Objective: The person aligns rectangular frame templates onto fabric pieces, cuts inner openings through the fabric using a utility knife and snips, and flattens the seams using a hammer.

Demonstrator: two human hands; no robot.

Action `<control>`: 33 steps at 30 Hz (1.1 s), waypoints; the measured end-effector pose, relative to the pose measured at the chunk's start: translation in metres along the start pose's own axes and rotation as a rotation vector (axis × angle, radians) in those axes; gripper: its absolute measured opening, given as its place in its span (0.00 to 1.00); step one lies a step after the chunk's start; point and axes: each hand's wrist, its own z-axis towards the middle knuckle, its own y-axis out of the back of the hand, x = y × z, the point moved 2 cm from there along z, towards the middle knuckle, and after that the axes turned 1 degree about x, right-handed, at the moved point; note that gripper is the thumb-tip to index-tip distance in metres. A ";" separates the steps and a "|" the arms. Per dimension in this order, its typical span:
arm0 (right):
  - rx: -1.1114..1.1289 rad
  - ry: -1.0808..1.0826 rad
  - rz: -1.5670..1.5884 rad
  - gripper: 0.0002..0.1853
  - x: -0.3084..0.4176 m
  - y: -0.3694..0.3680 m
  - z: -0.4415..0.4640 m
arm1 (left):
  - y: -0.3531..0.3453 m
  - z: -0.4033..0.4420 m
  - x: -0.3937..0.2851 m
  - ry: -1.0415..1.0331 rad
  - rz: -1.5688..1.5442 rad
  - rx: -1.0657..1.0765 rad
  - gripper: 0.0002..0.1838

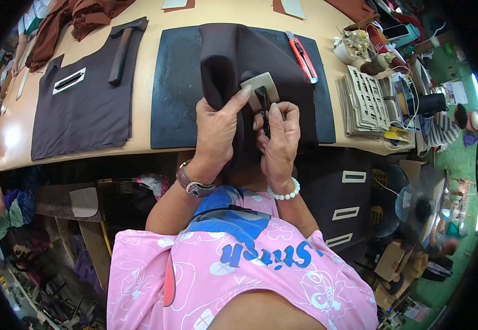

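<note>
Dark brown cloth lies partly folded over a black mat and hangs over the table's front edge. My left hand pinches the cloth together with a beige rectangular piece, thumb on top of that piece. A dark strip shows in the opening of the beige piece. Close beside it, my right hand has its thumb and fingers closed round a slim dark item at the strip's lower end; what this item is cannot be made out. A red box cutter rests on the mat's right side.
A hammer lies on dark cloth at the left. Stacked slotted card pieces and a white container stand at the right. Below the table, more dark cloth carries pale frames. Other people are at the far left and lower right.
</note>
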 end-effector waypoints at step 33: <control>0.418 1.112 -1.385 0.12 0.078 0.001 0.028 | -0.004 0.002 -0.016 0.003 0.266 0.215 0.09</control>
